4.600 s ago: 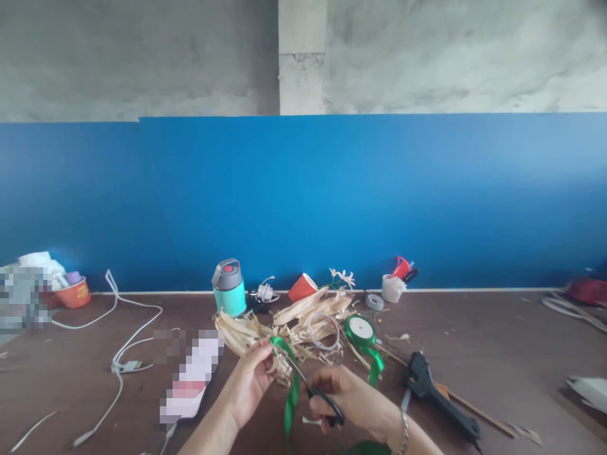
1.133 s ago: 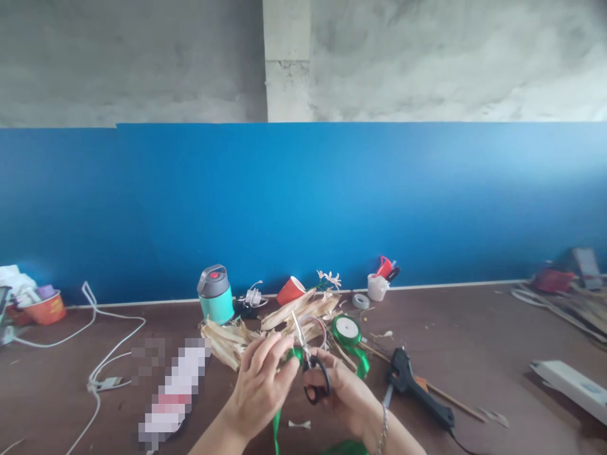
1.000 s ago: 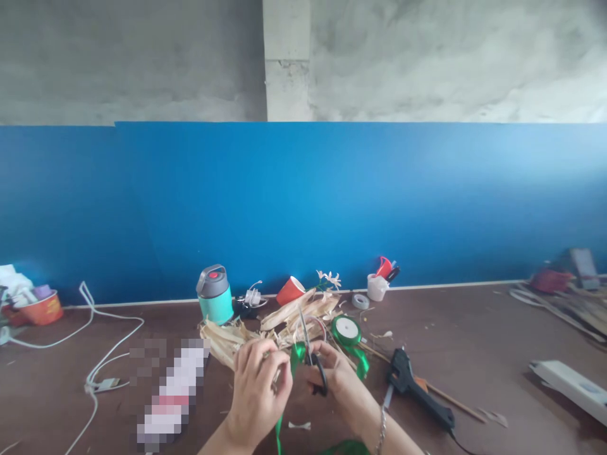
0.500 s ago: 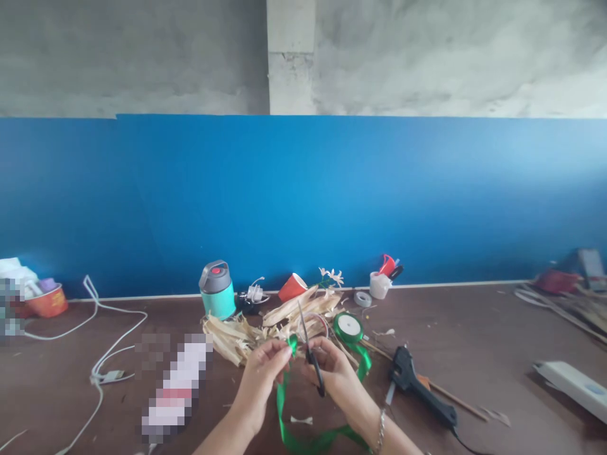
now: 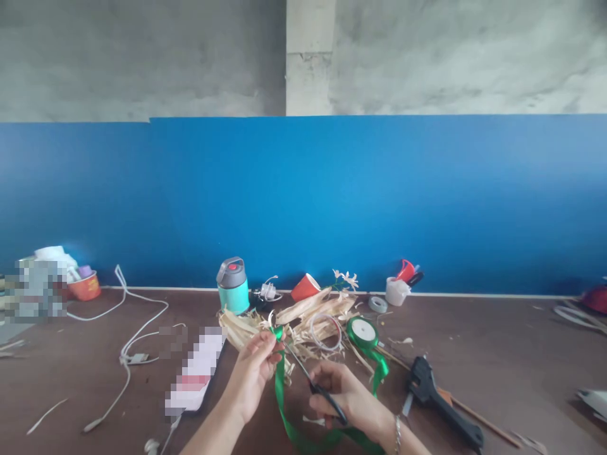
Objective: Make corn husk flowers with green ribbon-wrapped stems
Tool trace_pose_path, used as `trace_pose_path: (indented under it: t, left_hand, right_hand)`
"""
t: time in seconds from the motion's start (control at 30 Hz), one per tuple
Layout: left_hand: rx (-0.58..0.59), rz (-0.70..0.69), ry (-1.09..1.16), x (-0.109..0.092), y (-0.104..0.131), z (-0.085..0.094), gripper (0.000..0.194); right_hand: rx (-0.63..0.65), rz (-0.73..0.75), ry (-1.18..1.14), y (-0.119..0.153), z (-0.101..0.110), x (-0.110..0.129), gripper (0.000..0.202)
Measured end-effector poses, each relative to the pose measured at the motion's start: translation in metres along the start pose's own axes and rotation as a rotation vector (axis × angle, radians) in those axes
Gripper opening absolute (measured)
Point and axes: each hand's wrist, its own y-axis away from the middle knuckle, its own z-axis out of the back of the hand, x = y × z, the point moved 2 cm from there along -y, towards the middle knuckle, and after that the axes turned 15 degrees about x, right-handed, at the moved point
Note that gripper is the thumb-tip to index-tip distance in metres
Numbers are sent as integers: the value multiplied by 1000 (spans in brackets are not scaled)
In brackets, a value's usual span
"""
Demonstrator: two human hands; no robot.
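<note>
Because blocks of blur cover it, most of the phone (image 5: 199, 373) is hard to make out, and so is a pile (image 5: 38, 291) at the far left. At the right edge, a white thing (image 5: 592, 401) is cut off. The right hand (image 5: 348, 398) and arm hide parts of the green ribbon (image 5: 280, 388), so I cannot tell if it joins the tail hanging off the spool (image 5: 363, 330). A small pale curl pokes up by the left fingertips, too small to name. The left hand (image 5: 253, 376) is closed in a pinch, with its thumb and finger on the top of the ribbon, in front of the dry husks (image 5: 303, 306). From there the ribbon hangs down and bends right, low under the right hand. The right hand is curled round the black grips of the scissors (image 5: 331, 402). The blades point up and left to the left fingers; I cannot tell if the tips touch the ribbon. Husks lie just past both hands, and the phone is near the left arm. The glue gun (image 5: 443, 404) lies to the right of the right hand, and brown desk (image 5: 526, 360) shows beyond it. A blue wall (image 5: 355, 202) stands along the back edge, behind the jar (image 5: 233, 292) and the white cup (image 5: 396, 292).
</note>
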Motion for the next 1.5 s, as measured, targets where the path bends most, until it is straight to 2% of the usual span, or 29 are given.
trace_pose_path:
  t: [0.27,0.43,0.57,0.77,1.2,1.5]
  left_hand:
    - [66,27,-9,5,4,-3,21]
    - [98,52,-34,5,5,-5,24]
    - [87,57,-55,6,5,-5,25]
    - [71,75,-58,7,4,-4,22]
    - [53,62,-13,9,4,-3,21]
    - [27,58,17,6,5,-7,23]
  right_hand:
    - [-35,48,12,-5,-7,-6,38]
    - [-113,85,193,-6,-7,-6,21]
    - [-143,141,318,-7,-4,-10,17]
    - [-178,162,388,-5,-2,-12,16]
    - [-254,172,789,2,-3,-1,20]
    - [-313,182,989,4,-3,2,38]
